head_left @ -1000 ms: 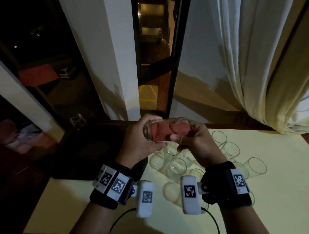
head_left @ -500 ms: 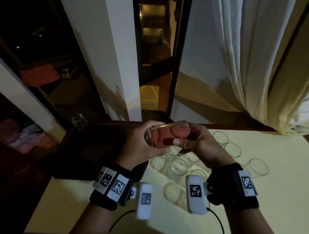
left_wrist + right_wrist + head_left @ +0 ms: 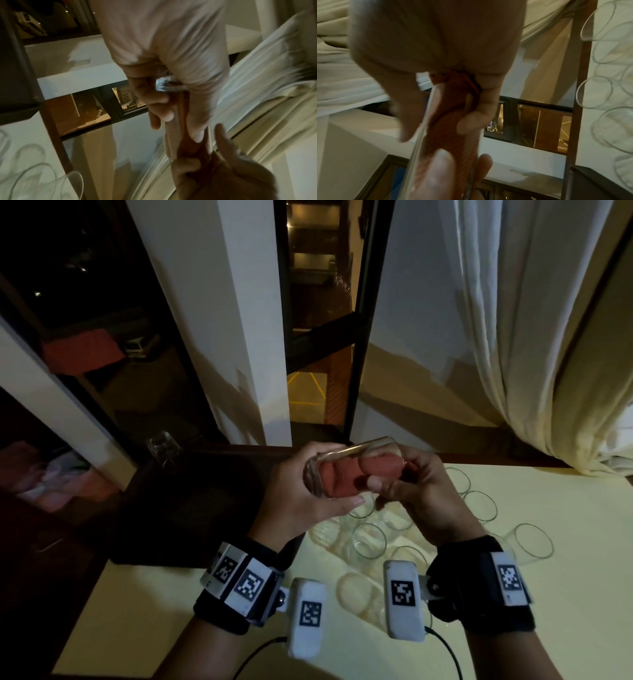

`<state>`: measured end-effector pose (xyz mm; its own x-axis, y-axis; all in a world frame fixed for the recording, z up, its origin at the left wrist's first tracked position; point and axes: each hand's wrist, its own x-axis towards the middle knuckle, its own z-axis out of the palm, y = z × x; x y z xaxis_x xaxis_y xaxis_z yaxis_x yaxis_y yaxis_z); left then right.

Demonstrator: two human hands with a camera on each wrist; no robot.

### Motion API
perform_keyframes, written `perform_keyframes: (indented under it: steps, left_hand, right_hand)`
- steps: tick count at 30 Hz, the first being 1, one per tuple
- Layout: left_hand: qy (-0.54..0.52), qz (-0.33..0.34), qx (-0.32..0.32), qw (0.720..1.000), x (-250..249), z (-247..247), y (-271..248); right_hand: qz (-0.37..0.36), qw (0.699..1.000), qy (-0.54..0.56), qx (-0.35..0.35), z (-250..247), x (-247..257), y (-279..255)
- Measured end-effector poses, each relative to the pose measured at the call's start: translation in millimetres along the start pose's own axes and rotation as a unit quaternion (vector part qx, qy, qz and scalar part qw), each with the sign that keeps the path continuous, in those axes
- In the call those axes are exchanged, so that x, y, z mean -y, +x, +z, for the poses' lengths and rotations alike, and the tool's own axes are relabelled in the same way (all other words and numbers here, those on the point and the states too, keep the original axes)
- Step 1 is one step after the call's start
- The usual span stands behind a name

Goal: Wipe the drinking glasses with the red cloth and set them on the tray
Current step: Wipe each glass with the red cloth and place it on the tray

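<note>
The left hand (image 3: 301, 491) grips one glass (image 3: 346, 470) on its side above the table's (image 3: 171, 628) far edge, the right hand (image 3: 421, 501) pinching the red cloth (image 3: 356, 477) stuffed inside; a slipping twist could drop it onto roughly eight waiting glasses (image 3: 370, 539), while one glass (image 3: 162, 445) stands at the dark tray's (image 3: 191, 508) far corner.
</note>
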<state>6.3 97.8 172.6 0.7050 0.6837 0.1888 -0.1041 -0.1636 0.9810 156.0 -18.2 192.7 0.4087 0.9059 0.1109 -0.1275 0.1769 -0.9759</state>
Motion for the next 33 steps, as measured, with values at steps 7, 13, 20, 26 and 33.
perform_keyframes:
  steps: [7,13,20,26,33]
  left_hand:
    - [0.001,0.005,0.005,1.0,-4,-1,6]
    - [-0.063,-0.058,0.011,0.996,0,-10,11]
    - [0.046,0.041,0.02,0.998,0,-15,4]
    - [-0.159,-0.059,0.061,0.984,-11,-7,4]
    - [0.07,0.041,0.08,0.993,-8,-17,7]
  right_hand:
    - [-0.018,0.999,0.024,-0.045,4,-1,8]
    - [0.005,1.0,-0.014,-0.027,16,5,8]
    - [0.02,1.0,0.007,-0.008,15,10,3]
    - [-0.012,1.0,0.012,-0.023,8,15,8]
    - [0.067,0.997,-0.043,-0.006,2,8,4]
